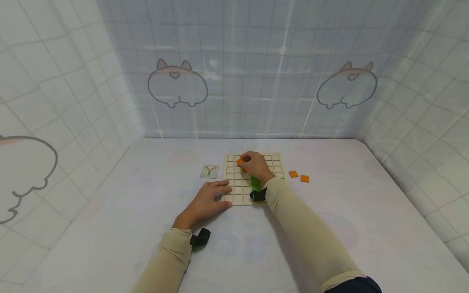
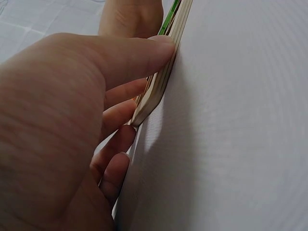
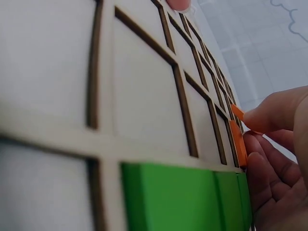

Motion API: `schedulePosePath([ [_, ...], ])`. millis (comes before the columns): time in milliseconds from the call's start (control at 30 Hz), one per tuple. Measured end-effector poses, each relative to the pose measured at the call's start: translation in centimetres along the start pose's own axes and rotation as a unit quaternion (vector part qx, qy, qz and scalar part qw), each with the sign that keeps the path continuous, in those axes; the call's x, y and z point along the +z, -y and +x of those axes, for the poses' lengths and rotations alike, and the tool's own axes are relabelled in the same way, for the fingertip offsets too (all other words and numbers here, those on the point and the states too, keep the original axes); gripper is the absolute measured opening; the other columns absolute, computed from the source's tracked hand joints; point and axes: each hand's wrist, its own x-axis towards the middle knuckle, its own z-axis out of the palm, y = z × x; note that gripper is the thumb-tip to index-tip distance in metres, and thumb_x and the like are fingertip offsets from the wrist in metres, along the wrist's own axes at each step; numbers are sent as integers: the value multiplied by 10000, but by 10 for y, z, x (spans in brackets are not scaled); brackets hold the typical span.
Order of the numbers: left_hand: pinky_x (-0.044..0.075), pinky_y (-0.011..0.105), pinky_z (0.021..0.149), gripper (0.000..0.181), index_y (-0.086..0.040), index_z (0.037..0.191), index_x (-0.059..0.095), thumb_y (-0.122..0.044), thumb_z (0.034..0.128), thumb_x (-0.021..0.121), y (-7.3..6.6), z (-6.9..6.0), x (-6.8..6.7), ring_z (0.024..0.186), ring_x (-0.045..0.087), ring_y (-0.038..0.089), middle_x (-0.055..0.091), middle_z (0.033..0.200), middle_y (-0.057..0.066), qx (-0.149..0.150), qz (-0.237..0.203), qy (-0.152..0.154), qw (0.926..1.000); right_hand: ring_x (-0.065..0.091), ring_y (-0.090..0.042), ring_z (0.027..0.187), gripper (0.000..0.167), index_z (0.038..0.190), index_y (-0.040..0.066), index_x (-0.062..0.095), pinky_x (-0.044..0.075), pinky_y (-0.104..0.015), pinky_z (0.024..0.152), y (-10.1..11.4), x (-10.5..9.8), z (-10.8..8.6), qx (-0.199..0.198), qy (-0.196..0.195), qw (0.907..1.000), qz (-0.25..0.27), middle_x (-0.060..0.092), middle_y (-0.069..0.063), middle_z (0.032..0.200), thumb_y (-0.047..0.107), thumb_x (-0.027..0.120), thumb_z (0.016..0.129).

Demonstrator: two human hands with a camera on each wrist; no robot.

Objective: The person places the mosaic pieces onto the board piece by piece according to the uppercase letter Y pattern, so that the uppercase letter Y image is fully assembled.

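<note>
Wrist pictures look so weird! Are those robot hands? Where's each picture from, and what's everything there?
No robot: these are a person's left hand and right hand. A camera on the head took the wide picture; small cameras on the wrists took the close-ups, so things look big and tilted. A board with a grid lies on the white tabletop. The left hand touches its edge, while the right hand pinches an orange square over it. Green squares sit in the grid. Two loose orange squares lie to the right, a small patterned card to the left.
</note>
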Motion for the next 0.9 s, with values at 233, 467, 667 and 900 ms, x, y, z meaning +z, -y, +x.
schedulePosePath([
  [233, 355, 524, 1061, 487, -147, 1340, 662, -340, 903, 757, -1, -1, -2, 1337, 409, 340, 470, 1523, 6, -60, 22, 88, 9999, 629, -227, 1018, 259, 1202, 69, 704, 534, -357, 847, 4, 2, -2, 168, -14, 9999, -25, 678, -74, 1128, 117, 673, 949],
  [467, 346, 535, 1068, 486, -137, 1334, 664, -339, 902, 760, -1, 1, -1, 1352, 400, 355, 480, 1514, 18, 8, -26, 35, 10000, 628, -235, 1032, 253, 1192, 75, 709, 520, -372, 887, 8, 2, 0, 243, -27, 9992, -305, 681, -76, 1139, 139, 682, 949],
  [667, 338, 524, 1075, 486, -140, 1338, 661, -333, 902, 760, -1, 1, -1, 1349, 405, 344, 479, 1515, 17, 54, 0, 47, 10000, 631, -248, 1039, 218, 1146, 76, 726, 507, -394, 918, 11, 3, 0, 178, 1, 9967, -789, 687, -77, 1126, 150, 679, 947],
  [900, 342, 530, 1068, 477, -138, 1331, 666, -326, 902, 760, 0, -1, -2, 1342, 411, 351, 481, 1514, 21, 96, 12, -16, 10000, 616, -248, 1064, 303, 1234, 63, 706, 503, -384, 930, 12, 6, 0, 151, -4, 9960, -875, 663, -91, 1159, 140, 667, 944],
])
